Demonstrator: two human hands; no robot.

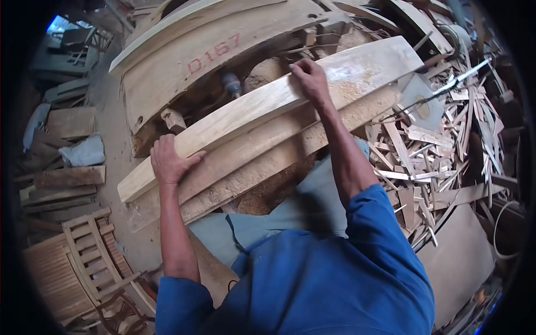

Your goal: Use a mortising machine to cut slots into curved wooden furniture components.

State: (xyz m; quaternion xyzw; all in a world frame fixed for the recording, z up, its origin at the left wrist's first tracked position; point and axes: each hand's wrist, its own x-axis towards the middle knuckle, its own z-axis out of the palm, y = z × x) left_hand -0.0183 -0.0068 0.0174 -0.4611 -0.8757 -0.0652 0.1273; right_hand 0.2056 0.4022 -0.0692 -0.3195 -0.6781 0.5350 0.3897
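A long, thick, pale wooden plank (237,121) with a gently curved edge slants across the middle, its far right end higher in view. My left hand (169,160) grips it near the left end, fingers over the far edge and thumb stretched along the near side. Farther right, my right hand (310,81) is closed on the plank, its fingers curled at the far edge. Beneath lies a wider wooden board (223,187) dusted with sawdust. Just beyond the plank, between my hands, a dark metal spindle (231,85) stands close to its edge.
A wooden panel (162,81) with red markings and a curved strip (195,23) lies past the spindle. Offcuts (413,145) are heaped at the right. Slatted wooden frames (92,251) and stacked blocks (70,176) stand at the left. Grey-green cloth (318,195) hangs before me.
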